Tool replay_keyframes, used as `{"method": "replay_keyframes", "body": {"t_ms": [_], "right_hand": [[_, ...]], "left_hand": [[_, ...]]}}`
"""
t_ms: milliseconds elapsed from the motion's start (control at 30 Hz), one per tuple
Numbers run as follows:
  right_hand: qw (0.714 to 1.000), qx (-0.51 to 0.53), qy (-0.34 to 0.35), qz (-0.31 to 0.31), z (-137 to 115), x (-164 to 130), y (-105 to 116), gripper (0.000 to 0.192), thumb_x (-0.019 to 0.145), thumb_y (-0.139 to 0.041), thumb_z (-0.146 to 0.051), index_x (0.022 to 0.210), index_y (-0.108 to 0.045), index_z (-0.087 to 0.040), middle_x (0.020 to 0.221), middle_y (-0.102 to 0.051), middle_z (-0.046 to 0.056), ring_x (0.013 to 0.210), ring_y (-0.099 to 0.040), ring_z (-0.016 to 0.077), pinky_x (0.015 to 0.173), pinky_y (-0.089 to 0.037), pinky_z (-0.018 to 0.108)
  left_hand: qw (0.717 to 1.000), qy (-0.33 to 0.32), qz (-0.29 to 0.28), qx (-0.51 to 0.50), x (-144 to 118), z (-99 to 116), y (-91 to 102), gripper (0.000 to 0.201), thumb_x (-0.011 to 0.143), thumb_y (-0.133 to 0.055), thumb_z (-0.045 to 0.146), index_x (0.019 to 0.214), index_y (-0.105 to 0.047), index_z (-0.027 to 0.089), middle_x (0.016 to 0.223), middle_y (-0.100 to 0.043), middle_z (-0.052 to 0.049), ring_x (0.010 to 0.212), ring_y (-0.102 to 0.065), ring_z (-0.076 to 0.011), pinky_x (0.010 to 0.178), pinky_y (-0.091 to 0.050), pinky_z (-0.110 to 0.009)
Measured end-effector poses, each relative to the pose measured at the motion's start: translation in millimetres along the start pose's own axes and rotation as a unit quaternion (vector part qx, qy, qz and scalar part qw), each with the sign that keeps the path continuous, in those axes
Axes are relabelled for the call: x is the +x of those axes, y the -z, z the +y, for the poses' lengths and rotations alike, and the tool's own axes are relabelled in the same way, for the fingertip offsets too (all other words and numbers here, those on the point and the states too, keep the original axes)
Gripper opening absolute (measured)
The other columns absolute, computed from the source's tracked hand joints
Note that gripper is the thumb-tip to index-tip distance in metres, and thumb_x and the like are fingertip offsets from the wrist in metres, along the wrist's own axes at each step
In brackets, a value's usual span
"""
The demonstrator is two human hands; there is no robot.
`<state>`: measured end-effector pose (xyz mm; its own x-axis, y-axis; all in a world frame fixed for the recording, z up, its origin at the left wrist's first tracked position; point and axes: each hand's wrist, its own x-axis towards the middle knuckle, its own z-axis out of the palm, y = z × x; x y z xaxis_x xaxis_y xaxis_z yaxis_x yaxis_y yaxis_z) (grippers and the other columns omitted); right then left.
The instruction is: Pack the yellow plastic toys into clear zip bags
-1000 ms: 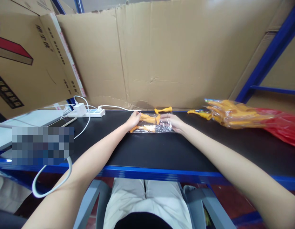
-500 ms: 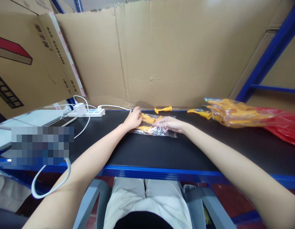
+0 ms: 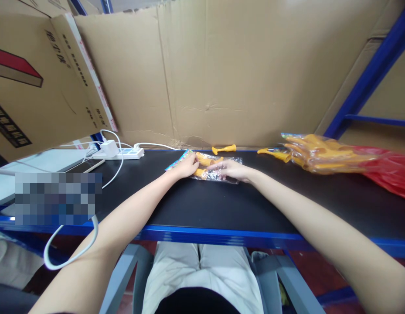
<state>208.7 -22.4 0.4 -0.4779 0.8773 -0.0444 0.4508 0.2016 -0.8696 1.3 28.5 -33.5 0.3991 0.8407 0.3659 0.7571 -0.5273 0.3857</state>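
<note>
A clear plastic bag (image 3: 233,176) with yellow plastic pieces (image 3: 205,160) inside lies on the black tabletop, a colourful printed strip at its left end. My left hand (image 3: 186,166) rests over that left end, its fingers closed on the bag beside the yellow pieces. From the right, my right hand (image 3: 233,169) reaches across the bag, fingers pointing left and gripping the film near the yellow pieces. Just behind the bag lies a loose yellow hammer-shaped piece (image 3: 224,149). The fingertips of both hands are partly hidden.
To the right, a yellow piece (image 3: 274,154) lies beside a large clear bag of yellow pieces (image 3: 320,152) and a red plastic bag (image 3: 390,172). A white power strip (image 3: 130,154), cables and a phone (image 3: 87,166) are at the left. A cardboard wall (image 3: 238,78) stands behind.
The bag has turned slightly, and its colourful printed strip now shows at the left end. My left hand has shifted a little right and toward me; my right hand stays on the bag.
</note>
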Motion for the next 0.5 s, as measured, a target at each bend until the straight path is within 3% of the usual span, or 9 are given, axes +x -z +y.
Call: {"method": "replay_keyframes", "body": {"t_ms": [200,500], "right_hand": [[0.998,-0.047,0.034,-0.013,-1.1,1.6,0.3,0.041,0.064,-0.053,-0.001,0.094,-0.071,-0.024,0.120,-0.058,0.000,0.086,-0.059,0.0128,0.080,-0.047,0.027],[0.996,-0.047,0.070,0.006,6.8,6.1,-2.4,0.035,0.066,-0.059,-0.006,0.097,-0.069,-0.019,0.108,-0.065,0.004,0.100,-0.058,0.0191,0.093,-0.042,0.036]], "left_hand": [[1.000,0.004,-0.002,-0.019,2.0,-2.7,-1.4,0.013,0.080,-0.037,0.024,0.087,-0.046,0.018,0.090,-0.055,-0.007,0.083,-0.054,-0.0194,0.076,-0.042,-0.033],[0.999,0.020,-0.023,-0.026,3.4,-1.5,0.7,0.017,0.083,-0.036,0.029,0.091,-0.048,0.019,0.096,-0.056,-0.008,0.091,-0.054,-0.0208,0.084,-0.041,-0.033]]}}
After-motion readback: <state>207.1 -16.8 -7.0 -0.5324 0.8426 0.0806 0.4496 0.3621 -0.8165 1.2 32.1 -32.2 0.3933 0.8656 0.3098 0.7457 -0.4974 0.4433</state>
